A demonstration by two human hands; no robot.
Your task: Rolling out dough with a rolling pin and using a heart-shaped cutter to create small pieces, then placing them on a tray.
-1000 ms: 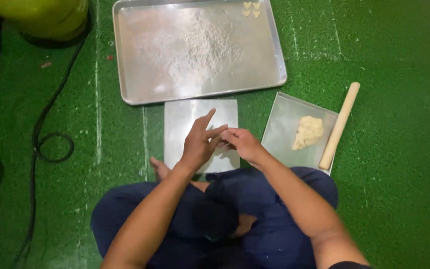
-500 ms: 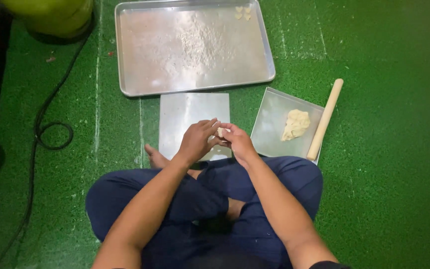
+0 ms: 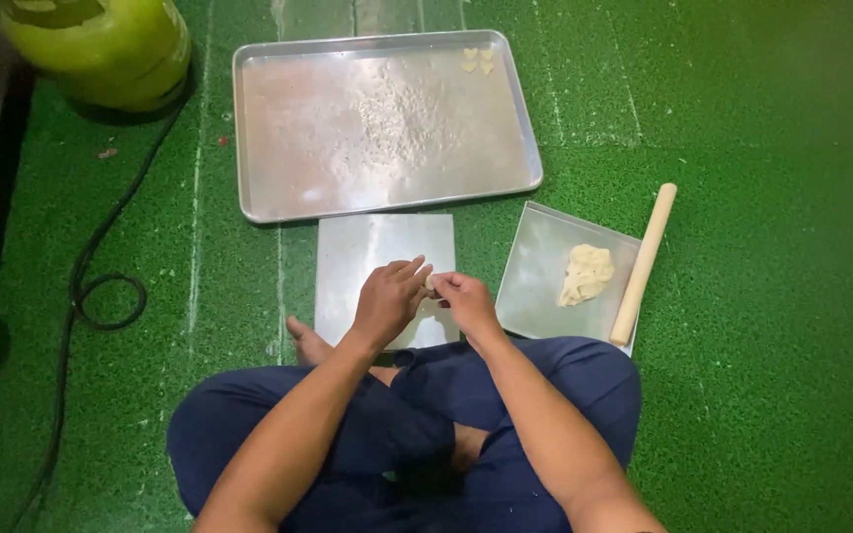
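Green textured floor mat (image 3: 762, 326) is lying under everything; both hands, left hand (image 3: 387, 301) and right hand (image 3: 466, 301), are pinching a small dough piece (image 3: 431, 282) over the metal sheet (image 3: 384, 252), large tray (image 3: 382, 123) lying beyond them

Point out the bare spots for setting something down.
Most of the big tray is bare; only small dough shapes sit in its far right corner. The plate is bare beyond the hands. The right tray holds dough.

green speckled floor (image 3: 762, 326) with faint white lines; a yellow-green gas tank (image 3: 101, 44) at top left, a black hose (image 3: 91, 286) looping beside it.
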